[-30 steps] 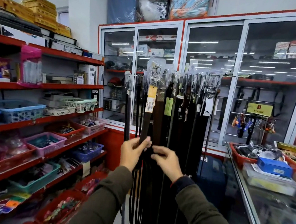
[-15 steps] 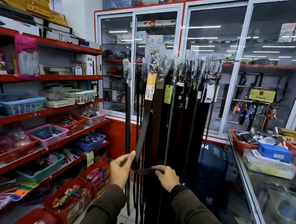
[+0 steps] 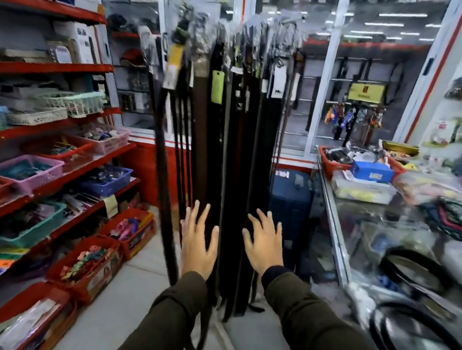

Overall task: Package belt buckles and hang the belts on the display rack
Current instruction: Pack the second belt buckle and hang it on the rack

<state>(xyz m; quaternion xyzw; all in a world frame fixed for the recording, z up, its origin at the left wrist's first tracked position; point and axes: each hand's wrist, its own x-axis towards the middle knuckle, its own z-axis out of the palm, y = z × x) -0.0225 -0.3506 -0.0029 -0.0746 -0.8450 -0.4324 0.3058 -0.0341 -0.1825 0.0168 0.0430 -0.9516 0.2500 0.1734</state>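
Observation:
Several dark belts (image 3: 220, 151) hang in a tight row from the display rack (image 3: 275, 21), their buckles wrapped in clear plastic at the top, with yellow, green and white tags below. My left hand (image 3: 198, 242) is spread flat in front of the lower part of the belts, holding nothing. My right hand (image 3: 264, 245) is also spread, just right of the row, empty. Whether the palms touch the belts I cannot tell. Coiled black belts (image 3: 412, 333) lie on the glass counter (image 3: 337, 258) at the right.
Red shelves (image 3: 58, 141) with plastic baskets of small goods line the left side. Red crates (image 3: 85, 268) stand on the floor at left. Glass-door cabinets (image 3: 330, 71) fill the back wall. A blue suitcase (image 3: 289, 203) stands behind the belts. Boxes and trays crowd the counter's far end.
Both hands have let go of the belt they held and dropped lower with fingers spread. The view has tilted down and turned right.

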